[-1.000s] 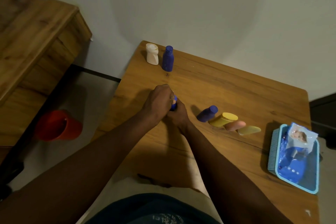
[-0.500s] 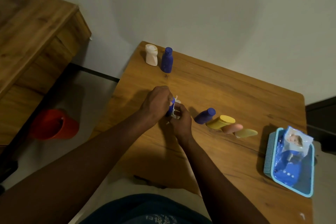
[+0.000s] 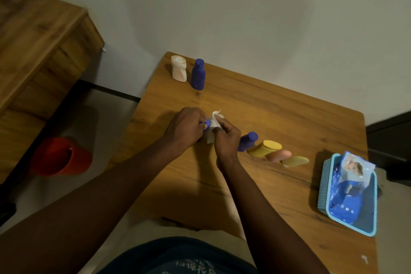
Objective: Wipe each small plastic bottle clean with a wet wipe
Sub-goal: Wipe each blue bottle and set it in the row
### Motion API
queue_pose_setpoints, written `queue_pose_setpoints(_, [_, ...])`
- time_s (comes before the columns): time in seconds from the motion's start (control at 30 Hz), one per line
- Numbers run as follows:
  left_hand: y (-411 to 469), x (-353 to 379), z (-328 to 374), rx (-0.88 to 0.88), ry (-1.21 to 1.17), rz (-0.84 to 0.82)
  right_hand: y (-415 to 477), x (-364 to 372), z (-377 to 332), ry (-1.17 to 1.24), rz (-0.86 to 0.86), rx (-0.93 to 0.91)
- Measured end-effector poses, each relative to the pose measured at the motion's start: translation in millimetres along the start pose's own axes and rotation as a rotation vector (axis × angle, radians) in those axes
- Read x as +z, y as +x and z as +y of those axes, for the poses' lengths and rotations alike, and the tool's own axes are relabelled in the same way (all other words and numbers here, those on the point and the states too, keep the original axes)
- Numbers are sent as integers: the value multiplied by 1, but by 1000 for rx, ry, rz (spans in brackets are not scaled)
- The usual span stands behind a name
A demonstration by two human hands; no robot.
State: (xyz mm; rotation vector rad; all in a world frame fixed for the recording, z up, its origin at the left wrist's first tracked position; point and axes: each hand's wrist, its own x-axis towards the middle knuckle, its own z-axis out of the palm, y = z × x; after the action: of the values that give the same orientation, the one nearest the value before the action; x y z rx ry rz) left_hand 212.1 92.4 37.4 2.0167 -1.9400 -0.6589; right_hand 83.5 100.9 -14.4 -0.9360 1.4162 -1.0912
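Note:
Over the middle of the wooden table (image 3: 278, 113), my left hand (image 3: 184, 127) grips a small blue bottle (image 3: 206, 123), mostly hidden by the fingers. My right hand (image 3: 225, 138) holds a white wet wipe (image 3: 214, 123) pressed against that bottle. At the table's far corner stand a white bottle (image 3: 178, 68) and a blue bottle (image 3: 198, 74), both upright. To the right of my hands a row lies on its side: a blue bottle (image 3: 248, 141), a yellow one (image 3: 264, 148), a pink one (image 3: 279, 155) and a flat yellow one (image 3: 295, 161).
A light blue tray (image 3: 324, 189) near the table's right edge holds a blue wet-wipe pack (image 3: 349, 189). A red bucket (image 3: 60, 157) sits on the floor to the left. A wooden cabinet (image 3: 37, 46) stands at far left. The wall runs behind the table.
The wet wipe has come into sight between my hands. My right hand has shifted from under the bottle to its right side, and the wipe now covers the bottle.

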Motion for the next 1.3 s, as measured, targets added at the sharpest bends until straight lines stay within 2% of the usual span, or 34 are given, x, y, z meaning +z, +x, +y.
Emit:
queue_pose_setpoints(0.13, [2,0,2,-62,-22,-22,-2,2,-4,-150,-133,-55])
queue_pose_setpoints(0.23, [-5,-4,0,-29,-55,72,3,4,7,-272,-202,-39])
queue_pose_setpoints(0.3, [-7,-4,-3,-27,-63,77,5,2,12,-342,-244,-41])
queue_pose_setpoints(0.43, [1,-2,-5,-7,-60,-26,-1,2,12,-323,-198,31])
queue_pose_setpoints(0.6, [1,-2,-6,-14,-60,10,-11,4,6,-355,-136,-37])
queue_pose_setpoints(0.77, [0,-2,-4,-69,-39,-33,-4,3,-9,-462,-269,-200])
queue_pose_setpoints(0.83, [-4,-3,-5,-37,-71,35,2,0,-13,-449,-285,-209])
queue_pose_setpoints(1.03, [-5,-4,-7,44,-136,-8,-11,-6,-21,-369,-143,-225])
queue_pose_setpoints(1.17, [-8,-4,-11,31,-215,44,-17,-12,-19,-581,-221,-492])
queue_pose_setpoints(1.3, [-10,-8,-9,-45,-377,58,-15,-19,-18,-925,-294,-609])
